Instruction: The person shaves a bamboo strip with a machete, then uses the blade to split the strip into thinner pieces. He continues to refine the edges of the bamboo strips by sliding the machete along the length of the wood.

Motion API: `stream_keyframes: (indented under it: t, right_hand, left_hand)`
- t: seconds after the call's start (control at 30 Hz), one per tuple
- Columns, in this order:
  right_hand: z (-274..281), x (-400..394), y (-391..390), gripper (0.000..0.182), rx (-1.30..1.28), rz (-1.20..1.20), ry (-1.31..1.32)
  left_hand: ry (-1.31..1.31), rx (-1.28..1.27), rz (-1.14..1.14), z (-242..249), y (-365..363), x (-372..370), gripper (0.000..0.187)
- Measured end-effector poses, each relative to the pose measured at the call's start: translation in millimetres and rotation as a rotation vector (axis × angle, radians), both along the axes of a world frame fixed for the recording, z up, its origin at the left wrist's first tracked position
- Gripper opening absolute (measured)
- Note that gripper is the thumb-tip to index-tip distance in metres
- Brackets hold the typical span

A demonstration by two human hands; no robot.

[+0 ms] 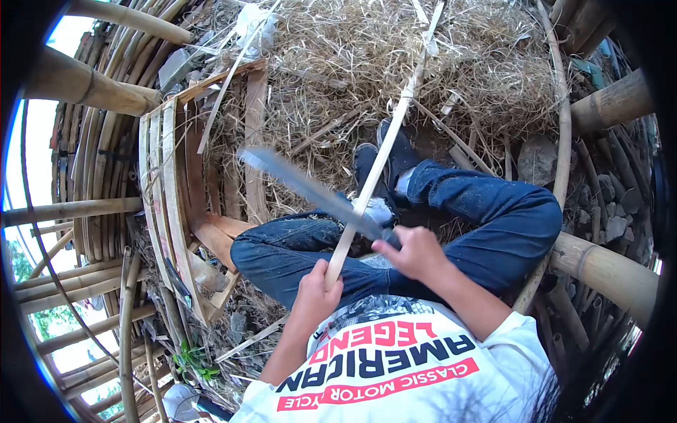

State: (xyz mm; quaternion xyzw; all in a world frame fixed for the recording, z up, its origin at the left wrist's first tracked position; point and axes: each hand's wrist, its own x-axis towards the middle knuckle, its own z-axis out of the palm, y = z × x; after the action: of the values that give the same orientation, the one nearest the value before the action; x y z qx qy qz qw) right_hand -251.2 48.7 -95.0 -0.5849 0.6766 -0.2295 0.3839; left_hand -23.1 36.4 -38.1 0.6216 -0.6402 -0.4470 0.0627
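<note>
My left hand (317, 290) is closed around the near end of a long pale bamboo strip (381, 156). The strip slants away over my crossed legs and shoes toward the heap of shavings. In my right hand (415, 255) is the handle of a machete (303, 185), its blade slightly blurred by motion. The blade points to the far left and crosses the strip in this view, just ahead of my left hand. Jeans (486, 215) cover my legs, which are folded beneath both hands.
A wooden crate (169, 169) lies on its side at my left. Dry shavings (338, 63) pile up ahead. Thick bamboo poles (610, 271) stand close on the right, with stones (615, 227) behind. A slatted bamboo wall (106, 141) curves along the left.
</note>
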Motion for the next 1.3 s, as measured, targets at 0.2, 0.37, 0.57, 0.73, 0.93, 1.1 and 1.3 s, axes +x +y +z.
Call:
stream_keyframes:
  t: [0.2, 0.37, 0.57, 0.73, 0.93, 1.1, 1.3]
  right_hand:
    - [16.0, 23.3, 13.8, 0.065, -0.09, 0.268, 0.085]
    - [23.2, 17.9, 2.3, 0.066, -0.057, 0.295, 0.148]
    - [27.5, 14.6, 1.5, 0.058, -0.058, 0.217, 0.122]
    - [39.0, 23.7, 6.5, 0.064, -0.078, 0.208, 0.069]
    - [45.5, 12.6, 6.7, 0.056, -0.007, 0.222, 0.141]
    - [26.0, -22.1, -8.2, 0.055, -0.006, 0.086, 0.244]
    - [19.5, -37.4, -25.5, 0.059, -0.02, 0.11, 0.336]
  left_hand:
    - [0.027, 0.056, 0.007, -6.6, 1.3, 12.9, 0.031]
    - [0.113, 0.056, -0.003, -6.0, 2.9, 21.1, 0.037]
    - [0.178, 0.697, 0.096, 17.2, -8.1, 18.6, 0.038]
    - [0.276, 0.411, 0.084, 9.2, 2.6, 14.4, 0.044]
    - [0.233, 0.242, 0.048, 16.5, 8.0, 4.9, 0.039]
    - [0.255, 0.298, 0.024, 13.3, 12.1, 6.6, 0.031]
    - [0.216, 0.282, -0.005, 8.2, 6.2, 5.6, 0.024]
